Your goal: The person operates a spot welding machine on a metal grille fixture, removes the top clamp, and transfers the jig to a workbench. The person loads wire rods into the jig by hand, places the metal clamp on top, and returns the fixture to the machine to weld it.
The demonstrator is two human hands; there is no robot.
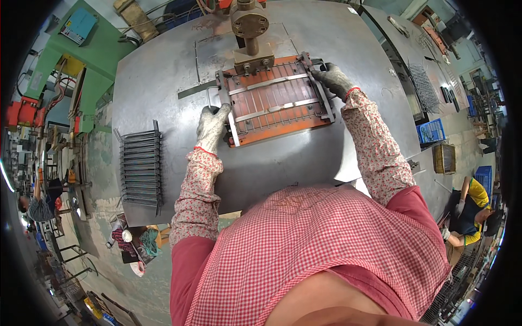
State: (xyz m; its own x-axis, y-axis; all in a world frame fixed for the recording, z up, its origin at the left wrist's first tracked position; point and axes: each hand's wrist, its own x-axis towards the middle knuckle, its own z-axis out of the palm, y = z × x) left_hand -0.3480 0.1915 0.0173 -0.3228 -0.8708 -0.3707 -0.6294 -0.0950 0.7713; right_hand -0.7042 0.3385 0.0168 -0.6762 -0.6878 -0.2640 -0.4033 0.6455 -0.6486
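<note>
A flat welding jig (275, 124) with an orange-brown base and steel side rails lies tilted on the metal table, under the machine's electrode head (249, 24). Thin wire rods (255, 100) are set in rows across it, with two flat bars crossing over them. My left hand (212, 126), in a grey-white work glove, is closed at the jig's left side, by its metal loop handle; part of its grip is hidden. On the far right side, my gloved right hand (335, 81) is closed around the jig's handle there.
A stack of wire racks (140, 169) stands at the table's left edge. Green machinery (81, 49) rises at the far left. To the right are another worktable with wire mesh (423, 89), a blue crate (430, 131) and a person in yellow and dark clothing (474, 209).
</note>
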